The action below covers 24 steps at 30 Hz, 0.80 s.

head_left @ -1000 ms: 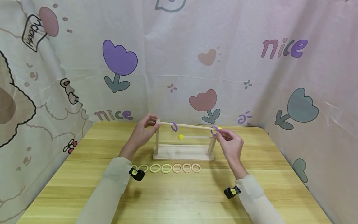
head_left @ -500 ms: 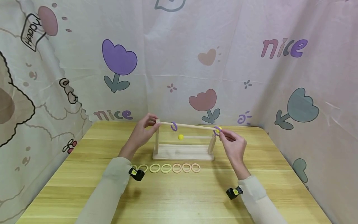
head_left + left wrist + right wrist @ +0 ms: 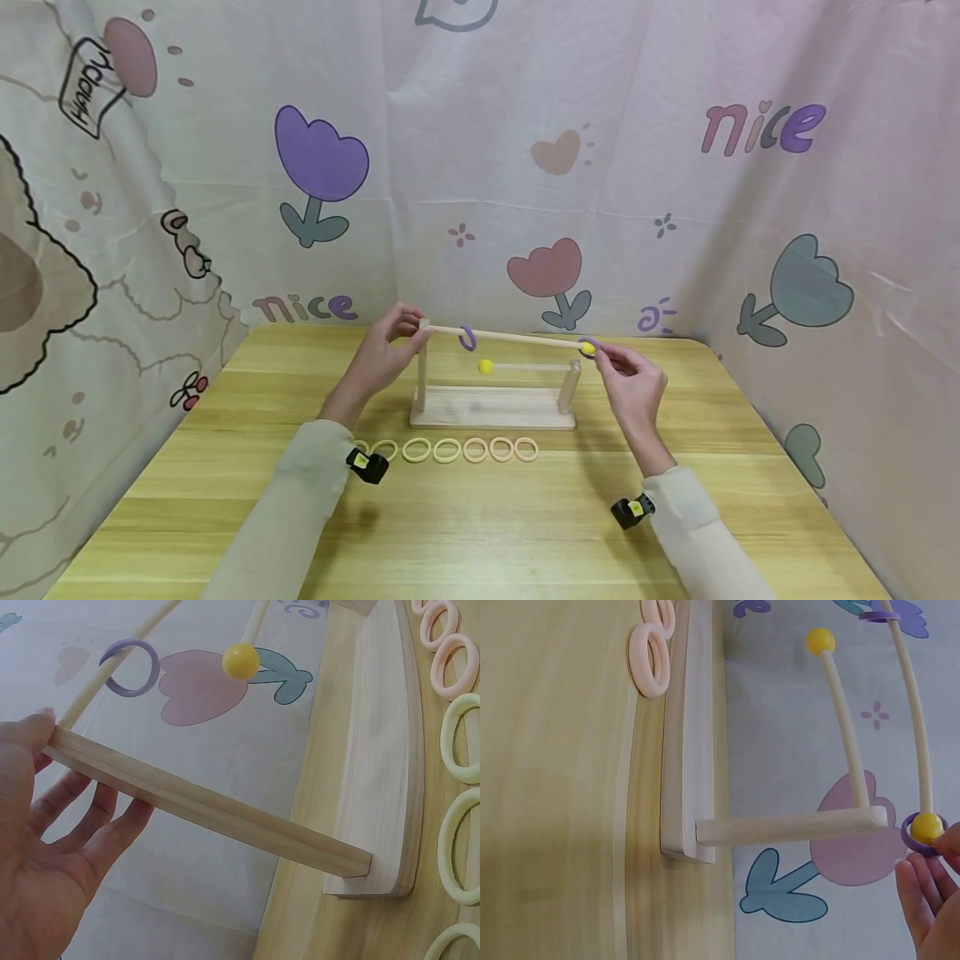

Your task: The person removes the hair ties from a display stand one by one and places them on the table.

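My left hand grips the top of the taller post of a wooden stand, thumb above and fingers beneath. From that post an upper rod runs right, ending in a yellow ball. One purple ring hangs on this rod near the left post. A second purple ring is pinched between my right hand's thumb and fingers and encircles the end ball. Below, a shorter rod reaches left from the right post, tipped with another yellow ball.
The stand's flat base rests on the wooden table. In front of it lies a row of rings, yellow-green ones at left and pink ones at right. A patterned curtain rises behind the table.
My right hand has drawn the purple ring rightward along the upper rod, from left of the end ball to around it. The left hand keeps its hold on the post.
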Available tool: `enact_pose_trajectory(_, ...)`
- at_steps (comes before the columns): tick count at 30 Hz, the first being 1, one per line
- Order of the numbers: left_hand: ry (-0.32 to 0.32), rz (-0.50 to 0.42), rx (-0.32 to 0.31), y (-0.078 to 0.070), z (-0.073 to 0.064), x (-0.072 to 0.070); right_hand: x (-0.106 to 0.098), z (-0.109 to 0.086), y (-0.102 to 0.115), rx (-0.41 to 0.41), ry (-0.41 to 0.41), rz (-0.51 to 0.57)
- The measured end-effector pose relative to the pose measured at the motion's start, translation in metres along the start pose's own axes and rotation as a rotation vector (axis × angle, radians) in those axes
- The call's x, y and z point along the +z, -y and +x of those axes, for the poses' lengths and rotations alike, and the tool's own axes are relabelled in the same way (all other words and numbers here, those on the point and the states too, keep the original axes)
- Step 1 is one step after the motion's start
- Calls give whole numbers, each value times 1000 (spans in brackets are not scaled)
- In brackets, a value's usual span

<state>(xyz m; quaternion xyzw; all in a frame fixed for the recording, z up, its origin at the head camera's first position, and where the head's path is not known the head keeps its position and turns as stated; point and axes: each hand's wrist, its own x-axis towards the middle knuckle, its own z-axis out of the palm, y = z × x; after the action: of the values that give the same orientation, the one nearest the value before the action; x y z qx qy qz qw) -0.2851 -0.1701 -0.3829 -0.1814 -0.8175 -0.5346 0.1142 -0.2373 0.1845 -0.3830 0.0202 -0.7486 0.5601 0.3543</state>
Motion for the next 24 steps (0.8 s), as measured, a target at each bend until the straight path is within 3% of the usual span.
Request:
enact_pose_trajectory(7,0,-4,-10,0,0,0,0,5,-9,-26,-34,-20)
enact_pose_trajectory(16,3,-14,-19,0,-1,0,-2,16,-43,9,-52,-9)
enact_pose_trajectory(24,1,-9,-18,1,1,0,-12,16,-42,59,-40,-10)
